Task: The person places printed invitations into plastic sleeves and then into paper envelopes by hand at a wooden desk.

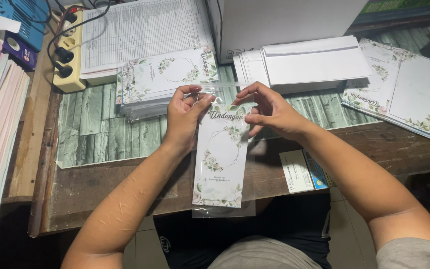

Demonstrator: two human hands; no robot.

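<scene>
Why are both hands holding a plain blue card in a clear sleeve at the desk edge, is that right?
Not quite. The head view shows the left hand and right hand holding a white card with flowers and leaves, not a plain blue one. It is in a clear sleeve at the desk edge.

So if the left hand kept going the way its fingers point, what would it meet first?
Probably the right hand. The left hand points rightward and slightly up across the top of the floral card in its clear sleeve, both hands pinching the sleeve's open flap. Depth is unclear.
</scene>
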